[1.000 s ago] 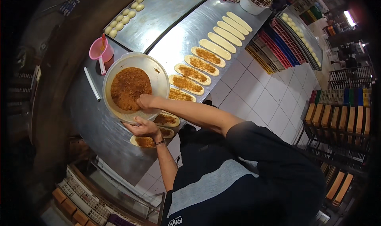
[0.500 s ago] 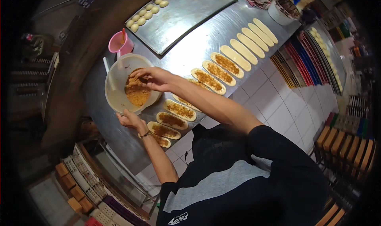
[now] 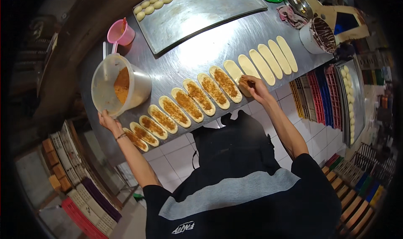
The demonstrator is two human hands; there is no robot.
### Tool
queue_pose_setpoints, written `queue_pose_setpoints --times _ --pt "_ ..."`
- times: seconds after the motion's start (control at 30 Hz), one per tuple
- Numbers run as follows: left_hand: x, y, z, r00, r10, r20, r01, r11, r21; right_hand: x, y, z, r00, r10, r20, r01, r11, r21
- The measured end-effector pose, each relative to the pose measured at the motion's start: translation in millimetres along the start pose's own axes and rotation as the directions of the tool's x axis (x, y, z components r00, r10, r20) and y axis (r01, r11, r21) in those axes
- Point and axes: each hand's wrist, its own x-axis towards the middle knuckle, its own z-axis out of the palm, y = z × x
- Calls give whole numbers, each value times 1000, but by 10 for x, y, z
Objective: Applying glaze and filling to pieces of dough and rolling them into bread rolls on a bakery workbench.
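With my left hand [image 3: 110, 123] I hold the rim of the pale bucket [image 3: 140, 88], which leans near the left edge of the surface [image 3: 180, 67]; these fingers are pressed on the rim. Brown crumbly filling [image 3: 121, 88] lies inside it. The fingers of my right hand [image 3: 255, 89] are gathered together around some of this filling, over a plain dough strip [image 3: 232, 69] near the front edge. Along this edge, covered strips [image 3: 225, 84] lie toward the front left corner, and other plain strips [image 3: 262, 67] toward the right edge.
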Motion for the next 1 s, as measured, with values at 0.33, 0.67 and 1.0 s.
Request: queue_pose_setpoints --times 0.33,0.67,1.0 --pt "39 -52 26 1000 -27 16 27 999 24 534 -80 230 645 -428 633 620 -189 -761" --pt "93 25 81 999 23 42 -19 997 -78 -520 427 -204 708 -320 630 398 -557 -729" --pt "-296 -13 -246 966 251 64 -259 939 227 -1059 1170 3086 424 -585 691 826 -64 -560"
